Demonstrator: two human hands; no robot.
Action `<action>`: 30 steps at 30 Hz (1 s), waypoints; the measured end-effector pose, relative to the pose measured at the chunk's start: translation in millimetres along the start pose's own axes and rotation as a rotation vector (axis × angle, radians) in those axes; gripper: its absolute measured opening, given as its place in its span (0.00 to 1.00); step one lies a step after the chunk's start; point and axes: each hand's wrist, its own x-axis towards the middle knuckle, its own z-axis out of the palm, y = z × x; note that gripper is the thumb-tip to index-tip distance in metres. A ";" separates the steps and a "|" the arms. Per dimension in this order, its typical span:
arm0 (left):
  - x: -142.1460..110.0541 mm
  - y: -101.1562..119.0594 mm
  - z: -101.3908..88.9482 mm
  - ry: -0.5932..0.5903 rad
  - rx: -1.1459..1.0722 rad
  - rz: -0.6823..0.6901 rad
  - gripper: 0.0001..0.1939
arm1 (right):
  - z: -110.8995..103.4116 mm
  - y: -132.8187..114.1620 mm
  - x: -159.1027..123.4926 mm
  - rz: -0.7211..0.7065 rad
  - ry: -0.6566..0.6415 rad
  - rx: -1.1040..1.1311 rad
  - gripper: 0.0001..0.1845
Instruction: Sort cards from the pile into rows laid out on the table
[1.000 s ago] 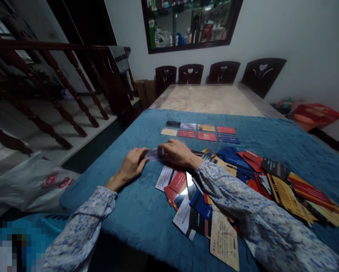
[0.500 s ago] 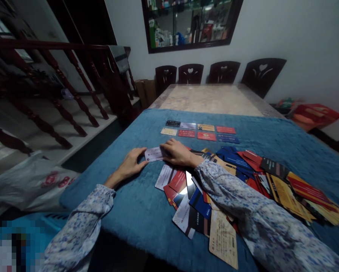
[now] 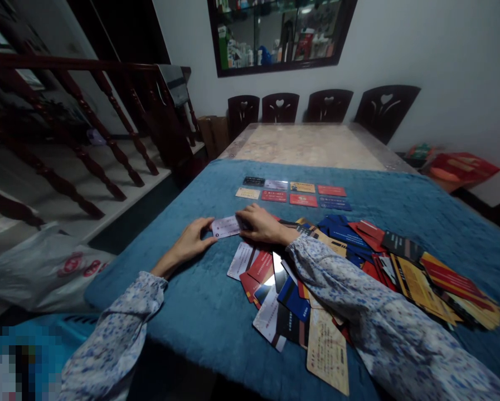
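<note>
A pale lilac card [image 3: 226,227] with dark print lies between my two hands, just above or on the blue cloth. My left hand [image 3: 195,239] pinches its left end between thumb and fingers. Its right end is partly hidden by my right hand [image 3: 260,224], whose fingers are closed on it. Beyond my hands, several cards lie face up in two rows, among them a black card [image 3: 253,181], a red card [image 3: 304,200] and a blue card [image 3: 335,203]. Under and around my right forearm spreads a loose heap of cards [image 3: 294,298] in many colours.
A blue cloth [image 3: 183,312] covers the near part of the table; bare stone-like tabletop [image 3: 312,145] shows beyond. More of the heap, with yellow cards [image 3: 421,289], reaches right. Dark chairs [image 3: 331,106] stand at the far end. A plastic bag [image 3: 44,273] is at the left.
My left fingers have opened out a little, and the lilac card shows more fully between my hands. Both hands stay at nearly the same place.
</note>
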 end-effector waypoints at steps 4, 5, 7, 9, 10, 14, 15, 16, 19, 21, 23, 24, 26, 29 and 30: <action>-0.2 -1.8 0.5 0.007 -0.021 0.005 0.29 | 2.5 1.9 1.1 0.007 0.025 0.011 0.27; -0.1 -2.3 0.7 0.009 -0.026 0.005 0.29 | 3.0 2.4 1.3 0.006 0.028 0.012 0.27; 0.0 -3.3 1.3 0.016 -0.035 0.004 0.29 | 3.3 3.1 1.3 0.000 0.031 0.007 0.26; 0.1 -4.0 1.9 0.022 -0.042 0.001 0.30 | 2.6 3.1 0.9 -0.003 0.032 -0.004 0.25; 0.1 -4.2 2.1 0.025 -0.043 -0.002 0.30 | 2.0 2.9 0.7 -0.004 0.030 -0.010 0.24; 0.1 -2.9 2.3 0.023 -0.037 -0.013 0.30 | -0.6 1.9 -0.1 -0.010 0.013 -0.021 0.24; 0.0 -1.9 2.1 0.022 -0.033 -0.015 0.29 | -1.0 2.0 -0.2 -0.016 0.012 -0.020 0.25; -0.1 -0.6 2.0 0.023 -0.030 -0.015 0.29 | -1.3 2.2 -0.2 -0.021 0.011 -0.020 0.25; -0.6 3.8 1.3 0.025 -0.009 0.000 0.26 | -1.7 3.3 -0.1 -0.026 0.007 -0.024 0.26; -1.1 6.2 0.7 0.022 0.013 0.017 0.25 | -2.0 4.0 -0.1 -0.024 -0.001 -0.027 0.27; -1.6 7.5 0.1 0.017 0.035 0.032 0.24 | -2.6 4.3 -0.2 -0.023 -0.010 -0.028 0.27; -1.9 7.7 -0.3 0.013 0.043 0.037 0.23 | -3.0 4.2 -0.3 -0.020 -0.016 -0.027 0.28; -2.1 7.4 -0.9 -0.001 0.052 0.044 0.23 | -3.8 4.0 -0.6 -0.007 -0.031 -0.028 0.28; -2.4 6.4 -1.5 -0.017 0.058 0.050 0.23 | -4.8 3.5 -0.9 0.008 -0.044 -0.046 0.28; -2.5 6.0 -1.7 -0.021 0.059 0.052 0.23 | -5.1 3.4 -0.9 0.009 -0.045 -0.052 0.28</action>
